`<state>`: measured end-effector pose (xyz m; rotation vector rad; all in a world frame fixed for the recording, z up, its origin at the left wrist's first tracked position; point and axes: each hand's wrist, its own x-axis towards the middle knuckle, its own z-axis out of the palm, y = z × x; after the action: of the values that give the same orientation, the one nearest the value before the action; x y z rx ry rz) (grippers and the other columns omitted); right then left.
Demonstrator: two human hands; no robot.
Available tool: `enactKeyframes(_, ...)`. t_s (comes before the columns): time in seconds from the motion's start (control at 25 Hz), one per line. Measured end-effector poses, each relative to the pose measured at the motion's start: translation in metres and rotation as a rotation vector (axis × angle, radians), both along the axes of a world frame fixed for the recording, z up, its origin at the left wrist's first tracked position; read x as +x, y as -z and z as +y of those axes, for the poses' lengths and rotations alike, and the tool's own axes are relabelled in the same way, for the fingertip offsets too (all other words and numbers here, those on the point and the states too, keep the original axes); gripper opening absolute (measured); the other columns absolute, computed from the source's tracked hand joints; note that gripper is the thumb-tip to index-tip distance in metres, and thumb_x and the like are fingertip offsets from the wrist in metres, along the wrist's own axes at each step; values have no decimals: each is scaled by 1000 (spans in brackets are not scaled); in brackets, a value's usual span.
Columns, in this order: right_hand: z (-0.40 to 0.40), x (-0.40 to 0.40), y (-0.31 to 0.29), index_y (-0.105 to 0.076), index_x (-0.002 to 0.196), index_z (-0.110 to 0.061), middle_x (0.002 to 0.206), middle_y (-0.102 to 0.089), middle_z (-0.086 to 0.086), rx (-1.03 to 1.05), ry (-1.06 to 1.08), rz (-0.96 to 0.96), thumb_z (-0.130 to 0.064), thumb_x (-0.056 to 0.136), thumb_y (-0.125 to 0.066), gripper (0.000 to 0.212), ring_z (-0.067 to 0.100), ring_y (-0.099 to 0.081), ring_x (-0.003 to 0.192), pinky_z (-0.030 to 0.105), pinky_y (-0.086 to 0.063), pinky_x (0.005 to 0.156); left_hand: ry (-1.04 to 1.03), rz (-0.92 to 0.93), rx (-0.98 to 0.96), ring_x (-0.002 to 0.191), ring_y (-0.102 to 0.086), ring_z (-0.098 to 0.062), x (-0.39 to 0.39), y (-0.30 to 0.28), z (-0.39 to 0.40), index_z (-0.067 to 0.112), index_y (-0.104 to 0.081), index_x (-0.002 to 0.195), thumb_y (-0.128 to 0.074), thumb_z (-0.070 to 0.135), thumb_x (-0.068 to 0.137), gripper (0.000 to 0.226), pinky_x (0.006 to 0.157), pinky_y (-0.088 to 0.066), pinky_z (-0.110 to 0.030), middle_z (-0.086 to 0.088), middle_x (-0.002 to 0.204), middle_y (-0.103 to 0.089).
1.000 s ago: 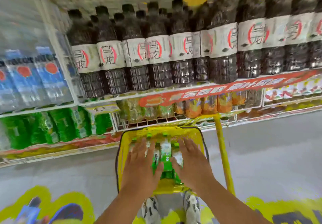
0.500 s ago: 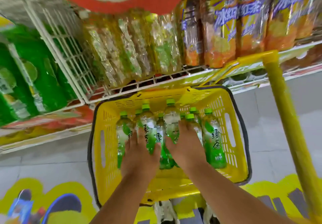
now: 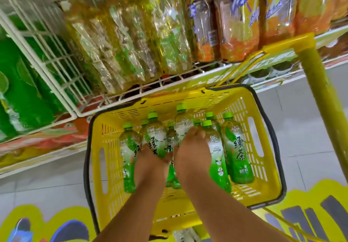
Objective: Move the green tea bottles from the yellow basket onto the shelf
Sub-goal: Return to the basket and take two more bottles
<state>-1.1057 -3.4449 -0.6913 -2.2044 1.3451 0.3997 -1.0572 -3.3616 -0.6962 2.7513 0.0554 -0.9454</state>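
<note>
Two hands now sit deeper among the bottles (image 3: 236, 147) in the basket (image 3: 263, 194): left hand (image 3: 150, 163) and right hand (image 3: 192, 155) each curl round one, shelf (image 3: 169, 80) at 12 o'clock.

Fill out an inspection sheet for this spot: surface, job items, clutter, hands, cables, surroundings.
Surface: grey tiled floor with yellow floor graphics.
Job's things: green tea bottles stand packed in the yellow basket; the white wire shelf sits just above it.
Clutter: nothing seen.
Hands: left hand and right hand are both down among the bottles, fingers curled round them.
Cables: nothing seen.
Surroundings: pale yellow bottles and orange-labelled bottles fill the shelf, green bottles lie past a wire divider, a yellow pole rises on the right.
</note>
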Motion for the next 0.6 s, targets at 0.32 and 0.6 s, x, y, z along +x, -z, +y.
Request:
enactKeyframes(0.32, -17, -1, 4, -51, 116, -7, 121, -59, 10, 170, 162, -146, -27, 85, -75, 44, 30, -60, 109, 30, -39, 72, -81, 83, -63, 88, -71, -27, 10, -4, 12, 19, -65, 108, -80, 49, 71, 50, 74, -57, -31, -6, 105, -73)
enactKeyframes(0.6, -27, -26, -15, -66, 102, -20, 92, -72, -7, 425, 285, -411, -26, 71, -87, 38, 16, -68, 83, 32, -56, 70, -112, 84, -267, 71, -64, -8, 8, -47, 16, 19, -64, 108, -79, 41, 81, 38, 68, -55, -32, 2, 93, -72)
